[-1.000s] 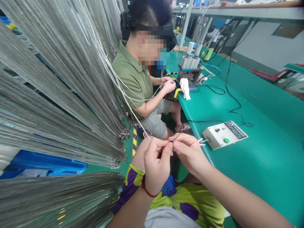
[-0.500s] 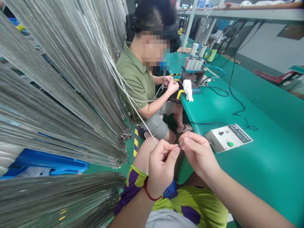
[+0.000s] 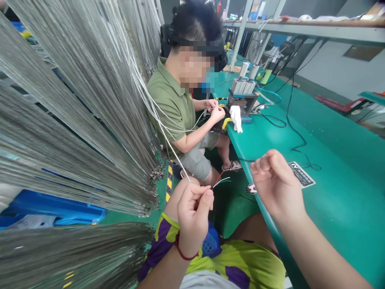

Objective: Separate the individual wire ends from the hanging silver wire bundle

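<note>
My left hand pinches a cable near its end, thumb against forefinger. Beyond the fingertips the cable's thin inner wires fan out in red, white and green. Over the edge of the green table, apart from the wires, is my right hand. Its fingers are curled in, and whatever they may hold is hidden. Behind that hand lies a control box, mostly covered, with its black-and-white label showing.
Bundles of grey cables hang along the left. A co-worker sits ahead, hands together near a press machine with a white cloth. The green table runs along the right, with black cords across it.
My right hand has left the cable end and moved right, over the table edge, in front of the control box. My left hand shifted slightly left; the coloured wires now show spread apart.
</note>
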Demonstrator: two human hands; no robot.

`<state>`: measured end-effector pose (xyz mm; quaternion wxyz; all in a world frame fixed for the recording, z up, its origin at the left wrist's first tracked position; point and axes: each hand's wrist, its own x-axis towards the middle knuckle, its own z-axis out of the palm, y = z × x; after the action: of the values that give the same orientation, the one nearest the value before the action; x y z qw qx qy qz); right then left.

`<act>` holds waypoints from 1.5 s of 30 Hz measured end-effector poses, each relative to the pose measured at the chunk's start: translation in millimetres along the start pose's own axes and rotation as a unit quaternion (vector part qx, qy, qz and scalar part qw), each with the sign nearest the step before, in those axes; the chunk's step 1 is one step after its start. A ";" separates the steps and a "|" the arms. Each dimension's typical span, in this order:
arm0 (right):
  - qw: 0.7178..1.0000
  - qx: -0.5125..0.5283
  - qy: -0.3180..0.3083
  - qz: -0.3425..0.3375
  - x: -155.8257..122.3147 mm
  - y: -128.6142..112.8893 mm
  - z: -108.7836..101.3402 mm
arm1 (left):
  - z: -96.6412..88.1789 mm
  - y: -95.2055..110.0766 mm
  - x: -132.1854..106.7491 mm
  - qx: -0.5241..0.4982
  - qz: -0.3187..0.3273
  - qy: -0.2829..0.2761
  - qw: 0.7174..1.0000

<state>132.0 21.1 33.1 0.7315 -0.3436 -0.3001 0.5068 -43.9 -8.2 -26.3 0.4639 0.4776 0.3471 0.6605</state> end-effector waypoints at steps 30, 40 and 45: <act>0.990 -0.077 -0.087 0.077 -29.0 13.8 16.3 | 11.3 13.2 -7.1 -0.100 -0.119 -0.103 0.982; 0.997 -0.025 -0.042 0.066 -35.6 19.5 19.7 | 23.0 9.6 -11.0 -0.127 -0.137 -0.105 0.977; 0.998 -0.061 -0.001 -0.013 -28.0 17.3 17.1 | 29.0 6.8 -22.2 -0.118 -0.110 -0.040 0.986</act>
<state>100.7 2.3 26.5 0.7155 -0.3830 -0.3357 0.4782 -15.6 -30.9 -18.2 0.6001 0.4045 0.2981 0.6224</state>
